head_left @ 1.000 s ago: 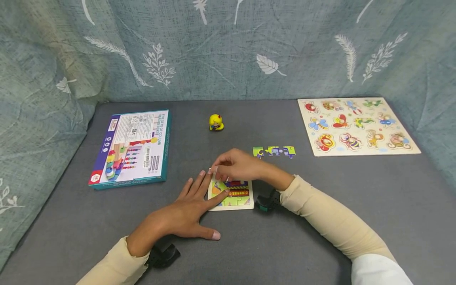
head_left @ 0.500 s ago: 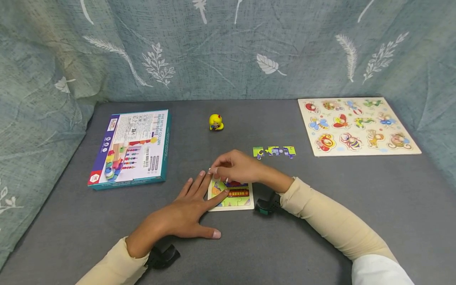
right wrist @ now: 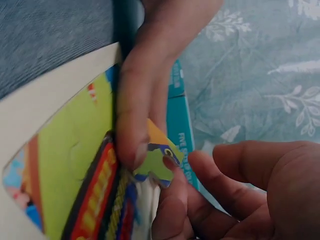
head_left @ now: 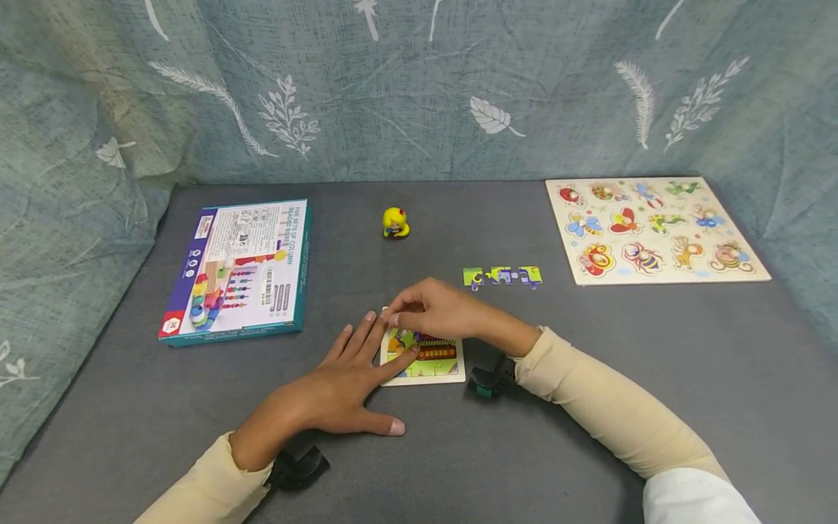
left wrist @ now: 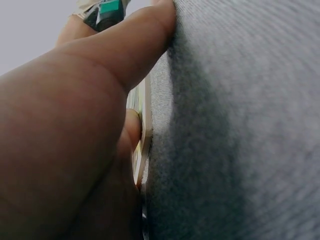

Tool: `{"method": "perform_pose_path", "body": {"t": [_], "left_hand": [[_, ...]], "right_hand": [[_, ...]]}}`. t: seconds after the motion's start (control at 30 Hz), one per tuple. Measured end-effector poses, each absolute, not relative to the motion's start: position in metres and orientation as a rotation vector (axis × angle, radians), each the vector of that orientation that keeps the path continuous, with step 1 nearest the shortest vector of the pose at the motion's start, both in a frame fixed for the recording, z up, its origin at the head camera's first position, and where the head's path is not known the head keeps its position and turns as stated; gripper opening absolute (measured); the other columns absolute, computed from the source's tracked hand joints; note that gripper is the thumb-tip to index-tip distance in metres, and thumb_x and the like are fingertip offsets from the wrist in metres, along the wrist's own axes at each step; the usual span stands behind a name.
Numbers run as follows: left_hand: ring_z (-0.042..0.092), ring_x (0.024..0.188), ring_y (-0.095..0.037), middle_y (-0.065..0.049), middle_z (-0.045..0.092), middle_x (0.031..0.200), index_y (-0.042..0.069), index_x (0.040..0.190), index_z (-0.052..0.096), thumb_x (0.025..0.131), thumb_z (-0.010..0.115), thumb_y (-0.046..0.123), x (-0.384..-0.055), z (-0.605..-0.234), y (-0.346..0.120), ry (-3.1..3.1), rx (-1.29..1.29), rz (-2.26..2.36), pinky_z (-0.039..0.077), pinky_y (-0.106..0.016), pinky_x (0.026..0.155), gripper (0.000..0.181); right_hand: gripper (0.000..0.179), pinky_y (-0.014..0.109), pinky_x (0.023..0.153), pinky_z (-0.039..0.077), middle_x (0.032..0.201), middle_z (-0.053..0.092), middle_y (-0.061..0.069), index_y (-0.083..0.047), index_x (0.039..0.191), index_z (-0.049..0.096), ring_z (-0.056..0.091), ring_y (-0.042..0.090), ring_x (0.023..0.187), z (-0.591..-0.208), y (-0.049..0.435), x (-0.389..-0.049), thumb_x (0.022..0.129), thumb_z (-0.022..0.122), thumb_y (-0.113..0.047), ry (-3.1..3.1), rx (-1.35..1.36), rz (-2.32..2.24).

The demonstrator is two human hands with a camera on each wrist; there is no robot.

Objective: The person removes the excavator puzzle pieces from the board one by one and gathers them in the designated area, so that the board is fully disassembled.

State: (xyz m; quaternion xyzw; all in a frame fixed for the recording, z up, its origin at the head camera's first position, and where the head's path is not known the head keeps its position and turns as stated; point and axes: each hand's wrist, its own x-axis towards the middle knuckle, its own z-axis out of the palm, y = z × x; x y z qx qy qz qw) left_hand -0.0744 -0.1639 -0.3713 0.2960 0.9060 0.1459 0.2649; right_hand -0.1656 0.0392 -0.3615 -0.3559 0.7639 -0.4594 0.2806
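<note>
A small jigsaw board (head_left: 428, 380) with a pale frame lies on the grey table, its picture partly filled with green, red and yellow pieces. My left hand (head_left: 343, 393) lies flat with spread fingers; its index finger rests on the board and its thumb on the table. At the board's far left corner, my right hand (head_left: 441, 309) has curled fingers on a jigsaw piece (right wrist: 156, 162). In the right wrist view that orange, green and blue piece sits tilted against the left fingers. The left wrist view shows the board's edge (left wrist: 147, 112) beyond my thumb.
Several loose jigsaw pieces (head_left: 503, 276) lie in a row beyond my right hand. A yellow-haired figurine (head_left: 396, 223) stands farther back. A flat toy box (head_left: 238, 269) is at the left, an insect-and-animal puzzle board (head_left: 655, 229) at the far right. A leaf-patterned curtain (head_left: 419, 94) hangs behind.
My right fingertips have shifted slightly at the board's far left corner, and a little more of the picture shows beneath them. My left hand stays in place.
</note>
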Motion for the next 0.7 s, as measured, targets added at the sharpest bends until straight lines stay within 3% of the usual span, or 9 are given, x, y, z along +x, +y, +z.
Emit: {"method": "perform_pose_path", "body": {"t": [0.3,0.7], "left_hand": [[-0.024,0.142,-0.028,-0.011,-0.025,0.157,0.032,0.156,0.018,0.081,0.058,0.073,-0.0738,-0.3716,-0.1642,2.464,0.809,0.412,-0.011,-0.054,0.111,0.094],[-0.027,0.141,-0.027,-0.008,-0.028,0.157,0.032,0.156,0.018,0.081,0.058,0.073,-0.0739,-0.3729,-0.1655,2.453,0.808,0.421,-0.013,-0.053,0.11,0.094]], "right_hand": [[0.019,0.024,0.075,0.051,0.094,0.07,0.005,0.004,0.108,0.07,0.062,0.008,0.08,-0.3692,0.043,-0.1725,0.092,0.061,0.001,2.024,-1.057,-1.173],[0.02,0.024,0.078,0.05,0.094,0.069,0.001,0.0,0.111,0.071,0.061,0.007,0.083,-0.3705,0.0429,-0.1715,0.093,0.062,0.0,2.021,-1.162,-1.088]]}}
